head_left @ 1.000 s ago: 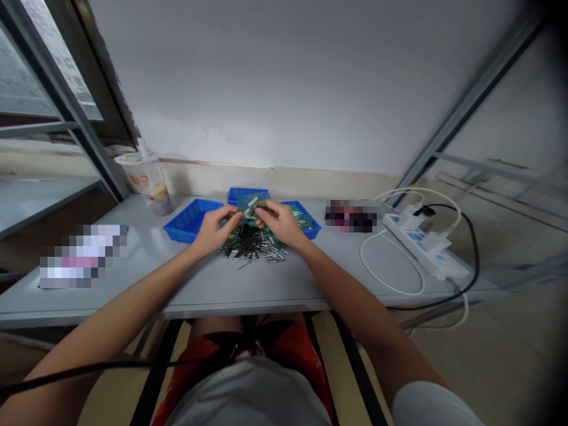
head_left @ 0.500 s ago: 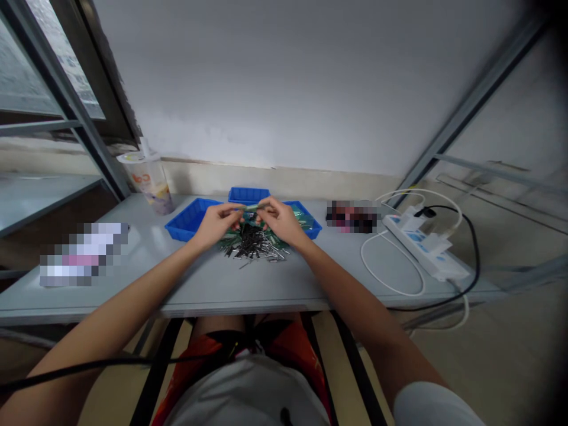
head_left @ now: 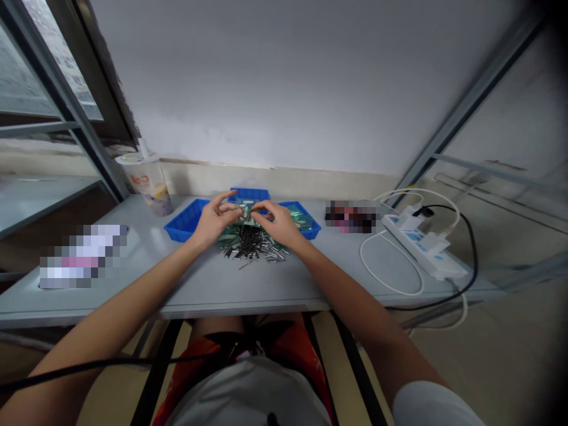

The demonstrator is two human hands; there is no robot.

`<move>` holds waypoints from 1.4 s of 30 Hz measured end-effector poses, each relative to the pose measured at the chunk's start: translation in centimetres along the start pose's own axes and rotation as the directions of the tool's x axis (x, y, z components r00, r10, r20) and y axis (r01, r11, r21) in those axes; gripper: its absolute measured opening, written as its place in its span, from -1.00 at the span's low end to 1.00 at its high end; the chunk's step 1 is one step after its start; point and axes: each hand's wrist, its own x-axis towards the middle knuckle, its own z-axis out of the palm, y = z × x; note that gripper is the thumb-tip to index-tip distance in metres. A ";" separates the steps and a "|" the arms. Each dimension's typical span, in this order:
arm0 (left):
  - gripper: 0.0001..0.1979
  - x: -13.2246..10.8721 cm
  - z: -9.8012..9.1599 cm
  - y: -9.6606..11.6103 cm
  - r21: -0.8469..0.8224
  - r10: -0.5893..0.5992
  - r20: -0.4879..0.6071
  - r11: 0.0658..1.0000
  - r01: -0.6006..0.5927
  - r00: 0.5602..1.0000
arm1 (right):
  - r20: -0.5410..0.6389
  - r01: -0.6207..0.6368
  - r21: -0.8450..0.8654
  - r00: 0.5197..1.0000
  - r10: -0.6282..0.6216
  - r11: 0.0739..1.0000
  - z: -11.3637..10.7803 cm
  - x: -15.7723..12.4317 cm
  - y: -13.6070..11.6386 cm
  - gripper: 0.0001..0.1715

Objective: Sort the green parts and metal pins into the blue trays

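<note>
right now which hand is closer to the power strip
Right. The right hand is left of the power strip, over the desk; the left hand is on the same side, farther away.

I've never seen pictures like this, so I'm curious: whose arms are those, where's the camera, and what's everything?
No robot here: they're one person's bare left hand and right hand. The camera is worn on that person's head, looking forward and down. On the long, pale grey desk lies a heap of thin, shiny and dark metal-looking pieces, with three blue plastic trays around its far side. A clear plastic cup stands on the left, a white plastic power strip on the right. The left hand seems to pinch a small, greenish, see-through packet; the right hand is at it too, but I can't make out its grip.
</note>
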 end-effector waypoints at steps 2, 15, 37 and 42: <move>-0.53 0.0 0.0 -0.2 0.064 0.030 -0.010 0.998 -0.029 1.000 | -0.049 0.030 -0.109 0.998 -0.036 0.994 0.3 0.0 0.1 -0.85; -0.74 -1.5 0.2 0.9 0.474 0.365 0.343 0.728 -0.495 0.865 | -0.013 -0.072 0.275 0.997 0.079 0.959 1.0 0.1 0.4 -0.69; -0.73 -0.4 -1.1 0.2 0.714 0.192 0.418 0.534 -0.452 0.888 | -0.311 -0.154 -0.407 0.950 0.022 0.901 -4.5 0.9 3.0 -0.68; -0.72 0.3 -2.4 -0.5 0.772 0.053 0.586 0.264 -0.578 0.808 | -0.078 -0.323 -0.672 0.926 0.370 0.666 -4.7 0.2 5.6 -0.61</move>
